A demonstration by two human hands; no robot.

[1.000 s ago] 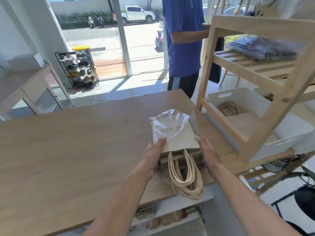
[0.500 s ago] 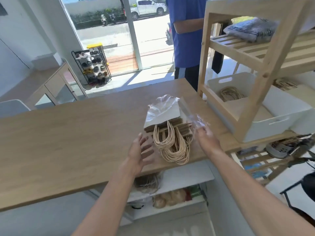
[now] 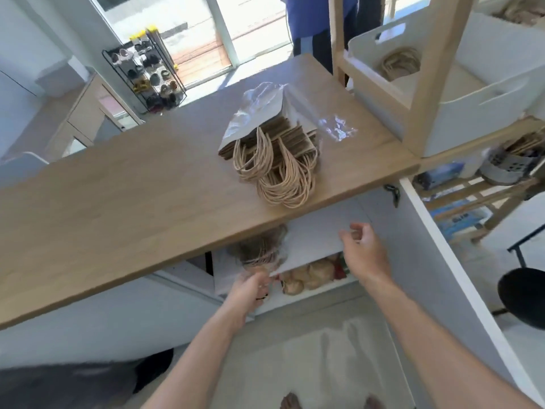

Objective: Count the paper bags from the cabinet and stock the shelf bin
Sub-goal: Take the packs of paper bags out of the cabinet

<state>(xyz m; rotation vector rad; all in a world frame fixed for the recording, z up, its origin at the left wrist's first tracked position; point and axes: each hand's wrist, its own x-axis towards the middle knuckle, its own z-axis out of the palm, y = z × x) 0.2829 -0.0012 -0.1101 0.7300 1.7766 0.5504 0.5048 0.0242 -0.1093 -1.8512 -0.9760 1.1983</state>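
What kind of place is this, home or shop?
Probably a small shop: a pack of paper bags on a wooden counter, a white bin on a shelf, a glass front facing outdoors.

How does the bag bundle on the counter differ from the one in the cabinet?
The counter bundle lies untouched on top; the cabinet bundle sits on a shelf below, gripped by the left hand. The counter bundle's wrap is pulled back, handles bare; the cabinet bundle's handles look covered. Both are brown handled bags in clear plastic.
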